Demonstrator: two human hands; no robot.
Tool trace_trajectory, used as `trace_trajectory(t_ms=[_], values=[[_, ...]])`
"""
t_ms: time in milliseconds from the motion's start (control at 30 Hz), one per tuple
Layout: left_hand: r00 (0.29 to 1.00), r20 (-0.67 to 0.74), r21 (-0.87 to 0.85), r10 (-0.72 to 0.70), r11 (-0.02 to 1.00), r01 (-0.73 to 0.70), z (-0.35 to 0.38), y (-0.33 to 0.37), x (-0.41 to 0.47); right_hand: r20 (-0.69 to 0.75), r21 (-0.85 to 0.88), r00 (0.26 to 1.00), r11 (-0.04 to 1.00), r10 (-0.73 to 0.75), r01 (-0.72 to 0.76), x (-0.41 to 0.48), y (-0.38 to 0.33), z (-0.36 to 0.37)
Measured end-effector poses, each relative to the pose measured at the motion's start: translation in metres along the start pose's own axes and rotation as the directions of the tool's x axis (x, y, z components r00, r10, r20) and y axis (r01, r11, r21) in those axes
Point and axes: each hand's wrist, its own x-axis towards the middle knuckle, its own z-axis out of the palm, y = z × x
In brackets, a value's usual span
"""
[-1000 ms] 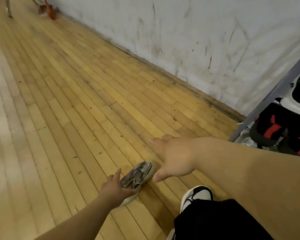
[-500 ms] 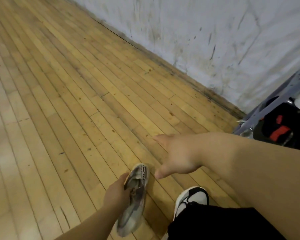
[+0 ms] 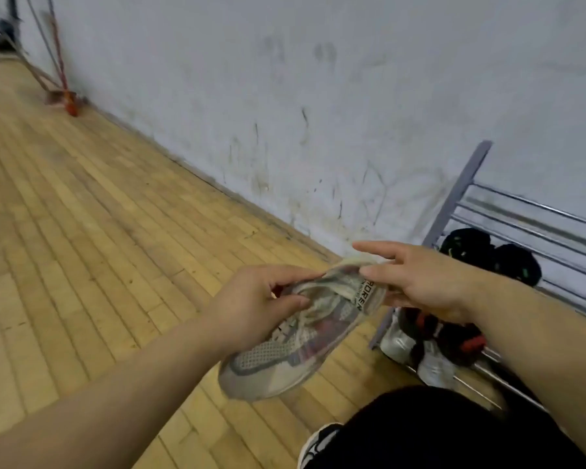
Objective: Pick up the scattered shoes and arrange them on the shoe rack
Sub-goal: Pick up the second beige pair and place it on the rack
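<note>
Here, you held the grey sneaker [image 3: 295, 346] in the air over the wooden floor [image 3: 82, 265], just left of the shoe rack [image 3: 455, 201], toe pointing down and towards you. Your left hand [image 3: 257, 306] was clamped on it, fingers curled into the collar and laces. Your right hand [image 3: 420, 282] was at the heel with the index finger stretched out above it. The frame was smeared there, so I could not tell whether that hand really pinched the heel or only touched it.

The risk lay in that handover. If your left hand let go before the right had a real grip, the sneaker would probably tip toe-first and drop, since most of it hung below your hands.

The rack looked crowded on your side. A black pair [image 3: 487, 258] sat on the upper rails, and red-and-black shoes [image 3: 460, 343] were packed against white ones [image 3: 398, 343] on the lower tier. Pushing the sneaker in there could knock a neighbour off. The shelves were only thin bars, so a shoe set down crooked might slip between them. The free rails further right seemed the safer spot.
</note>
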Motion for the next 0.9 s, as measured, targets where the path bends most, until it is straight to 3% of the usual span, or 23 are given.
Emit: trace_trajectory(t_ms=[133,233,300,400,467,567,667,800,900], values=[[0.977,0.046,0.004,0.209,0.978,-0.209,0.026,0.098,0.044,-0.222,0.121,0.974,0.991,-0.034,0.062,-0.094,0.02,-0.071],[0.932,0.106,0.046,0.348,0.934,-0.354,0.077,0.171,0.067,-0.463,0.239,0.886,0.962,-0.005,0.13,-0.166,0.06,-0.112],[0.861,0.268,0.04,0.433,0.888,-0.459,0.124,0.216,0.076,-0.604,0.362,0.793,0.914,0.078,0.186,-0.21,0.098,-0.127],[0.668,0.548,0.075,0.503,0.766,-0.638,0.204,0.266,0.078,-0.711,0.467,0.669,0.858,0.219,0.215,-0.267,0.159,-0.135],[0.555,0.648,0.111,0.521,0.657,-0.746,0.259,0.285,0.069,-0.728,0.536,0.613,0.813,0.307,0.228,-0.301,0.199,-0.134],[0.49,0.686,0.146,0.538,0.558,-0.817,0.331,0.294,0.049,-0.718,0.627,0.529,0.751,0.453,0.207,-0.337,0.252,-0.13],[0.46,0.715,0.09,0.526,0.584,-0.807,0.386,0.29,0.032,-0.703,0.663,0.483,0.726,0.522,0.181,-0.359,0.293,-0.125],[0.448,0.788,-0.006,0.423,0.733,-0.681,0.437,0.284,0.018,-0.664,0.72,0.462,0.669,0.588,0.183,-0.388,0.344,-0.118],[0.438,0.807,-0.034,0.397,0.77,-0.637,0.464,0.275,0.015,-0.603,0.781,0.371,0.618,0.706,0.092,-0.415,0.396,-0.106]])
